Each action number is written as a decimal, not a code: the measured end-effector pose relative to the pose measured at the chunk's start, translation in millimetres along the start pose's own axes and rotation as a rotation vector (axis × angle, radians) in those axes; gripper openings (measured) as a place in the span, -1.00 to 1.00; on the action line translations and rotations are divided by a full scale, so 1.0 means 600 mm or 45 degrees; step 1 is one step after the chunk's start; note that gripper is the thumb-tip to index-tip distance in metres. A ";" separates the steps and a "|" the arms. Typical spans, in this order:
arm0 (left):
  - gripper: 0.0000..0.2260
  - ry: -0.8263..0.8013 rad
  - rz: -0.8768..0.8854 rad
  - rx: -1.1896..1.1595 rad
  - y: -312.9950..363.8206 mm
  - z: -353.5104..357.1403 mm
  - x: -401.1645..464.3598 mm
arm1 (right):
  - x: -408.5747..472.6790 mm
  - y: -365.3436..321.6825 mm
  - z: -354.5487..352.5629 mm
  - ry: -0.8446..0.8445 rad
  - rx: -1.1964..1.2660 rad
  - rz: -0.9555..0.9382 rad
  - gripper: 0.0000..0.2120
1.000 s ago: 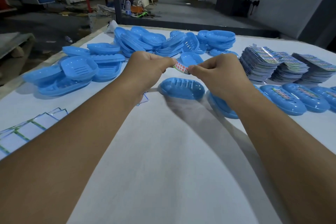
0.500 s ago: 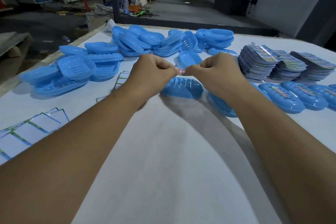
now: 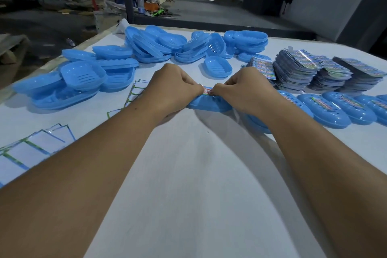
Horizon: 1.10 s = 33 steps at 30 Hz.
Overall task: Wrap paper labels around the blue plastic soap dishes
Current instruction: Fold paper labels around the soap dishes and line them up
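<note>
A blue soap dish lies on the white table in front of me, partly hidden by both hands. A small paper label with red print sits on top of it. My left hand pinches the label's left end, fingers curled. The label's right end is pinched by my right hand. Both hands rest against the dish's top.
Heaps of loose blue dishes fill the back and left. Stacks of printed labels stand at the right, with labelled dishes in a row before them. White cards lie at the left edge.
Both hands have come down with the label from above the dish onto its top, and they have moved closer together.
</note>
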State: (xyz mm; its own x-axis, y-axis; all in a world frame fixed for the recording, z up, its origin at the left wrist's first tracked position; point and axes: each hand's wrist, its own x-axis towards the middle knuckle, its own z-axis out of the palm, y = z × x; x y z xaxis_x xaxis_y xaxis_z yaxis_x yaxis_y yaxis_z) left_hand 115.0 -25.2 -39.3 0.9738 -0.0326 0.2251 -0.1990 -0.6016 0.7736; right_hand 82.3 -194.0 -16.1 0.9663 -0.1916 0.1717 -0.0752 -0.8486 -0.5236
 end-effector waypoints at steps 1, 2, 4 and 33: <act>-0.86 0.001 0.009 0.026 0.002 -0.001 -0.001 | 0.000 0.000 0.000 0.001 0.000 -0.003 -0.51; -0.86 -0.002 0.014 0.046 0.003 -0.001 -0.002 | 0.000 0.000 0.000 0.002 0.000 -0.005 -0.51; -0.86 -0.008 0.024 0.083 0.003 -0.002 -0.002 | 0.001 0.000 0.000 0.003 0.001 -0.003 -0.52; -0.82 0.188 0.386 0.581 0.026 0.002 -0.014 | 0.007 0.004 0.012 0.038 -0.096 -0.057 -0.56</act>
State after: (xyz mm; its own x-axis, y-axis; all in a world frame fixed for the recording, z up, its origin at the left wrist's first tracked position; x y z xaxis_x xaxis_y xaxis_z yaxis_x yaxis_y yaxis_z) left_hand 104.1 -35.7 -29.7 0.8481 -0.1654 0.5033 -0.3676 -0.8679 0.3342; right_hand 87.9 -193.5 -22.9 0.9615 -0.1661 0.2188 -0.0514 -0.8912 -0.4507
